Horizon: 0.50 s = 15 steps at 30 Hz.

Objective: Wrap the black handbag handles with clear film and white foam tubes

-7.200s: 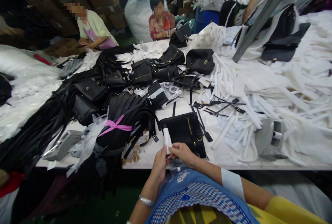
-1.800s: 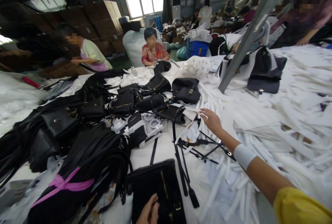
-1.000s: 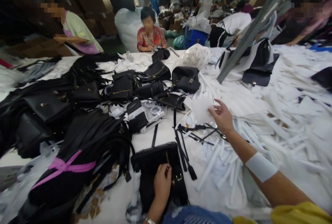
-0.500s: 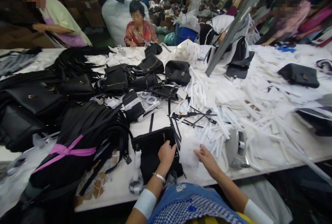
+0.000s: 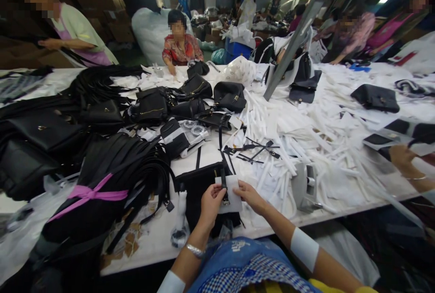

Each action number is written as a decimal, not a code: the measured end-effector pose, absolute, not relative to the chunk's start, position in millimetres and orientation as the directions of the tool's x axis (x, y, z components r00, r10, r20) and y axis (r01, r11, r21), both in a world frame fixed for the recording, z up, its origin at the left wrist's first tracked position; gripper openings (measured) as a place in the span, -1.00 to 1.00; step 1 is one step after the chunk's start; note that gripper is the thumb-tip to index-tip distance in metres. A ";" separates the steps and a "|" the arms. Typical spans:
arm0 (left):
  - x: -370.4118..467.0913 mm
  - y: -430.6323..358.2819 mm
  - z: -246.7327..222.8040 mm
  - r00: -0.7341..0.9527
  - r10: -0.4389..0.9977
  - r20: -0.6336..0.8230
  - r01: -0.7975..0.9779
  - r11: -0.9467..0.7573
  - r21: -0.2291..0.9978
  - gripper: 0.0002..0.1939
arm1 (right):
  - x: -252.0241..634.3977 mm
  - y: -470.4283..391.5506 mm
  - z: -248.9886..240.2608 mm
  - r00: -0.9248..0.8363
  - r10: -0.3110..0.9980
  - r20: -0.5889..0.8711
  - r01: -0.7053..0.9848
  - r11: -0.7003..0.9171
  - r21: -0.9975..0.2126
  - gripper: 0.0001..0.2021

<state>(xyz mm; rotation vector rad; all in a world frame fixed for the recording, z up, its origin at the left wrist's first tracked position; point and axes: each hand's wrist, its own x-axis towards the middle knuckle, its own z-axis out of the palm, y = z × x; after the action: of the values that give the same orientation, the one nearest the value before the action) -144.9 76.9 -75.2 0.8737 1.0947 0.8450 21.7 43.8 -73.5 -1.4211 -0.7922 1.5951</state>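
Observation:
My left hand [image 5: 211, 200] pinches a short black buckle strap [image 5: 224, 180] with a metal buckle at its lower end. Behind the strap lies a white sheet [image 5: 233, 193], thin like tissue or foam. The sheet's right edge is gripped by my right hand [image 5: 249, 195], its fingers closed on it. Under both hands a black bag [image 5: 195, 189] with a gold zipper lies flat at the table's front edge. A white-wrapped piece [image 5: 182, 204] rests beside the bag on the left.
Bundled black straps with a pink tie [image 5: 98, 193] lie to the left. Several black bags [image 5: 149, 105] sit beyond. White strips [image 5: 268, 184] and a grey tape dispenser [image 5: 305, 184] are at right. A metal post [image 5: 292, 41] slants over the table. A co-worker's hand [image 5: 404, 159] appears at far right.
My right hand has brought the white sheet left over the bag, against the black strap in my left hand. A co-worker's hand with a black-and-white item has come in at right.

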 end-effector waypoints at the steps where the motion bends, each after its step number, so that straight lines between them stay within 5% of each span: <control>1: -145.3 76.3 -77.9 0.224 0.905 -0.361 -0.116 0.392 0.913 -0.59 | 17.1 48.2 -72.5 -0.020 0.889 -0.458 -0.183 -0.454 -0.872 -0.62; 10: -143.3 73.8 -91.4 0.139 0.941 -0.308 -0.005 0.311 0.950 -0.64 | -3.6 50.2 -82.3 0.058 0.915 -0.398 -0.262 -0.371 -0.891 -0.57; 15: -148.0 72.3 -90.5 0.040 0.964 -0.262 0.254 0.243 0.936 -0.60 | -7.1 45.9 -82.3 0.102 0.904 -0.416 -0.318 -0.366 -0.874 -0.59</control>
<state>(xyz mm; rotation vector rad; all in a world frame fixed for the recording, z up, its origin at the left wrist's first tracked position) -148.0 72.3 -90.5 1.2218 1.4428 0.8349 -7.1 45.9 -82.3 -1.3363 -0.6426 1.4909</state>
